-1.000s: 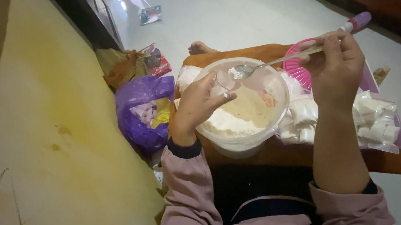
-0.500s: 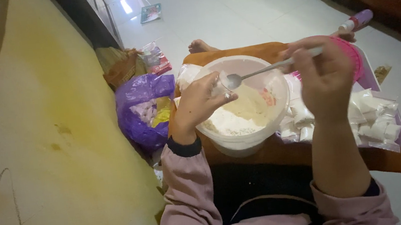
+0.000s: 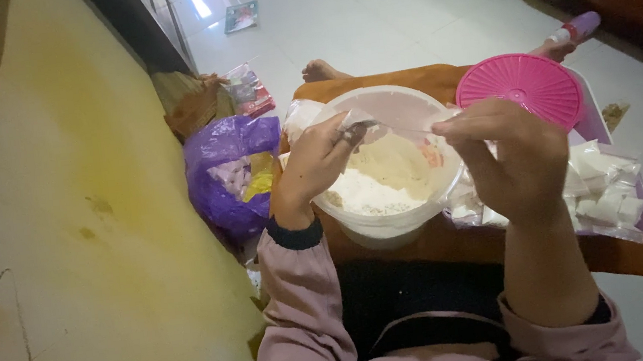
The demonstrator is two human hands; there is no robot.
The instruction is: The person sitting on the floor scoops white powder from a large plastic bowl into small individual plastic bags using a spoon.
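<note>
White, round plastic tub (image 3: 391, 225) sits on a brown board (image 3: 498, 241) across the seated person's lap, holding pale powder heaped toward the near-left wall. Left hand (image 3: 318, 165) hangs over tub's left rim, fingers pinched on a small clear plastic bag (image 3: 355, 120) held just above the powder. Right hand (image 3: 516, 154) is over tub's right rim, fingers closed on the handle of a thin metal spoon (image 3: 388, 128); spoon runs level leftward, its bowl meeting the bag at the left fingertips. Pink round ribbed lid (image 3: 520, 85) stands just behind the right hand. Small white filled packets (image 3: 609, 188) lie in a tray right of the tub. Purple plastic bag (image 3: 228, 171) rests on the floor left of the board.
</note>
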